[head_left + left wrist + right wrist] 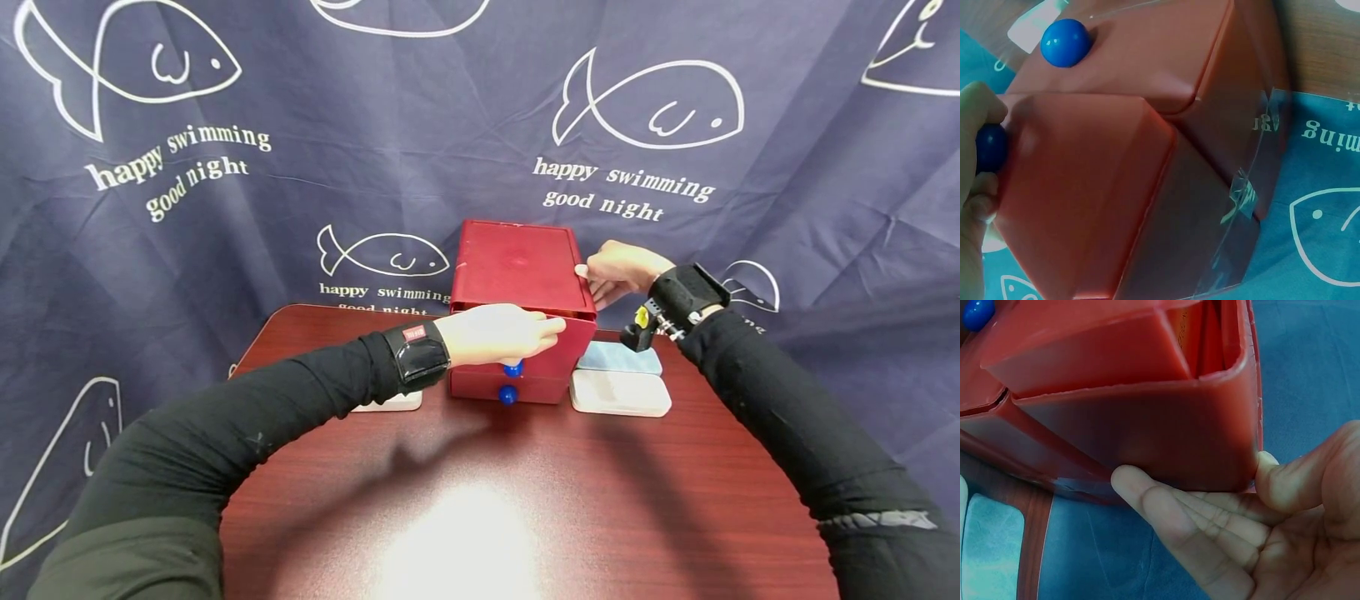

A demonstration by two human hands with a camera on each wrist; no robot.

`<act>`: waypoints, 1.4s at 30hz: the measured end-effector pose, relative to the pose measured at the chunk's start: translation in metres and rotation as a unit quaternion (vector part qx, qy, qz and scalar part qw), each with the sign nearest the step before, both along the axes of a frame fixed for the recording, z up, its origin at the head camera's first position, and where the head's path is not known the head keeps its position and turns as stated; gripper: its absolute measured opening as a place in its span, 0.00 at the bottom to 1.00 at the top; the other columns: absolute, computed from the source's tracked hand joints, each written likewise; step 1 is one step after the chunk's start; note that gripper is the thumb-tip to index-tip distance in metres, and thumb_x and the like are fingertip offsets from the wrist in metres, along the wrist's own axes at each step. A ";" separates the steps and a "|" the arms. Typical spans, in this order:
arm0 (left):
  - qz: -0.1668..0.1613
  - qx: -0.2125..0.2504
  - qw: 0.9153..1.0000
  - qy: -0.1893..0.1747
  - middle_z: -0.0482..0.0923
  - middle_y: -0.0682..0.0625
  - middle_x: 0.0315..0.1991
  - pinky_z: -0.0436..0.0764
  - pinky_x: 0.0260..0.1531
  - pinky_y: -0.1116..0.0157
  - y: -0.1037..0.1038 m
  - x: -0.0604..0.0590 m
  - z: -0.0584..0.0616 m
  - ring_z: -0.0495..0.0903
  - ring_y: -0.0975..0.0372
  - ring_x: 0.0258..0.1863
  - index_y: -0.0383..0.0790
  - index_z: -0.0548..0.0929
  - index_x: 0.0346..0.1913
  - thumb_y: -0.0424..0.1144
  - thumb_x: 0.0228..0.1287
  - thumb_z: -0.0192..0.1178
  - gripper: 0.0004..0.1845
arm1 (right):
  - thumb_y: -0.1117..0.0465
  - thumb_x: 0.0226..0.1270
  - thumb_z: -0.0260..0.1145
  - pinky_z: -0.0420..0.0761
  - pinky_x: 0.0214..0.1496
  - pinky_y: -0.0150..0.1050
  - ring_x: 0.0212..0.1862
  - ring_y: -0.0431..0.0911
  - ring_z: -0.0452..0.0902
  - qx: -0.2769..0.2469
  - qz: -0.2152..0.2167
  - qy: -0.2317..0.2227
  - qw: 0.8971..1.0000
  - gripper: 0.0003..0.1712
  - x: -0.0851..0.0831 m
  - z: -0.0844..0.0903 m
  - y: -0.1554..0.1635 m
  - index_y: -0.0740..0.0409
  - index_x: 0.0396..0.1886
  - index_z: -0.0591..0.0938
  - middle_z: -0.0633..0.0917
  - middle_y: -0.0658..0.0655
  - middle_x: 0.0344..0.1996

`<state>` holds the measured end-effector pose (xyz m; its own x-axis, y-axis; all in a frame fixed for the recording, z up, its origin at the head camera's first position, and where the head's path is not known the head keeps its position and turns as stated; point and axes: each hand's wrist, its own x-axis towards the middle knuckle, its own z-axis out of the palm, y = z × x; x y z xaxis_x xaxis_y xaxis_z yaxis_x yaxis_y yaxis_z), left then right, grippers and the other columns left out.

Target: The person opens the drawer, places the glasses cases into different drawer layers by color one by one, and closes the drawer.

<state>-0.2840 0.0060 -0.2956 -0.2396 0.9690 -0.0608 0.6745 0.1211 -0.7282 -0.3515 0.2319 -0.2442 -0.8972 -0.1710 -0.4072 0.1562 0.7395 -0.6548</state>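
A red two-drawer cabinet (517, 258) stands on the table, its upper drawer (1079, 187) pulled partly out. My left hand (498, 333) reaches across its front and pinches the blue knob (991, 148) of that drawer between thumb and fingers. The lower drawer's blue knob (508, 394) stays untouched, and that drawer looks pushed in. At the cabinet's right side, my right hand (621, 268) has its thumb on the top edge and its fairly straight fingers (1172, 515) against the side wall. Through the gap above the upper drawer, something orange-yellow (1184, 331) shows, its kind unclear.
Right of the cabinet lie a white flat case (621, 393) and a light blue one (619, 357). Another white item (393, 402) sits to the left, partly hidden by my left arm. A dark blue fish-print curtain (420, 150) hangs behind the brown table (570, 500).
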 end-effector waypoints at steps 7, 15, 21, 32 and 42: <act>-0.012 0.016 1.000 0.012 0.74 0.53 0.69 0.86 0.43 0.69 -0.001 -0.003 -0.003 0.80 0.61 0.58 0.48 0.76 0.70 0.36 0.75 0.55 0.22 | 0.59 0.79 0.51 0.90 0.42 0.41 0.29 0.44 0.84 0.002 0.002 0.001 1.000 0.21 0.000 0.001 0.000 0.76 0.48 0.79 0.85 0.55 0.25; 0.021 0.000 1.000 0.013 0.73 0.53 0.71 0.86 0.46 0.68 0.002 -0.002 -0.003 0.79 0.61 0.61 0.49 0.74 0.71 0.39 0.78 0.54 0.22 | 0.59 0.79 0.51 0.90 0.42 0.41 0.29 0.44 0.83 0.003 0.001 -0.001 1.000 0.21 0.000 0.001 0.000 0.76 0.49 0.79 0.85 0.55 0.26; 0.003 0.043 0.999 0.008 0.76 0.53 0.62 0.84 0.36 0.71 0.002 -0.005 -0.007 0.79 0.62 0.50 0.49 0.78 0.65 0.37 0.77 0.55 0.18 | 0.59 0.79 0.52 0.90 0.43 0.41 0.29 0.44 0.84 0.011 -0.001 0.003 1.000 0.21 -0.002 -0.001 0.000 0.75 0.48 0.79 0.86 0.55 0.25; -0.021 0.128 0.992 -0.006 0.75 0.53 0.47 0.82 0.31 0.70 0.005 -0.005 -0.019 0.78 0.62 0.42 0.45 0.83 0.48 0.34 0.73 0.58 0.07 | 0.60 0.79 0.51 0.90 0.43 0.43 0.29 0.45 0.84 0.007 -0.003 0.003 1.000 0.20 -0.001 -0.002 0.000 0.75 0.48 0.79 0.86 0.56 0.26; -0.005 0.116 0.993 0.015 0.77 0.52 0.52 0.82 0.36 0.70 0.003 0.001 -0.019 0.78 0.61 0.45 0.46 0.84 0.54 0.39 0.71 0.64 0.12 | 0.59 0.79 0.52 0.90 0.43 0.42 0.29 0.44 0.84 0.000 -0.001 0.002 1.000 0.20 0.001 -0.001 0.001 0.75 0.47 0.79 0.85 0.56 0.25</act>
<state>-0.2832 0.0093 -0.3141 -0.2284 0.9582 0.1720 0.6546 0.2820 -0.7014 -0.3509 0.2328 -0.2452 -0.8992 -0.1693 -0.4034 0.1548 0.7393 -0.6553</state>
